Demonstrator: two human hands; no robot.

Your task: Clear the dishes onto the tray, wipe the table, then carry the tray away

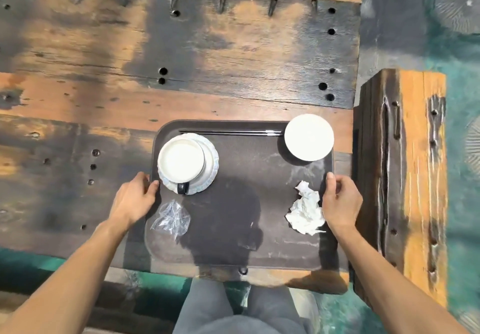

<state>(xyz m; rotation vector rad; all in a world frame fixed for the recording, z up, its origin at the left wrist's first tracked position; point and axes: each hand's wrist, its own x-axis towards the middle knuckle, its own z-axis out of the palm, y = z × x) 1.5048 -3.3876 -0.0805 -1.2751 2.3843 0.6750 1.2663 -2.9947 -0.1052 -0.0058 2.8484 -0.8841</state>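
A dark brown tray (241, 245) lies at the near right of the worn wooden table (130, 61). My left hand (135, 198) grips the tray's left rim and my right hand (340, 201) grips its right rim. On the tray, a white bowl (181, 161) stands on a pale scalloped plate (211, 162), with a dark mug handle (183, 187) showing beneath. A second white bowl (309, 136) is at the far right corner. Black chopsticks (228, 133) lie along the far rim. A crumpled white tissue (306, 210) and a clear plastic wrapper (172, 215) also rest on it.
A wooden bench or stool (405, 178) stands close to the table's right side, beside the tray. The floor (462, 126) is teal. My grey-trousered legs (241, 313) are under the near table edge.
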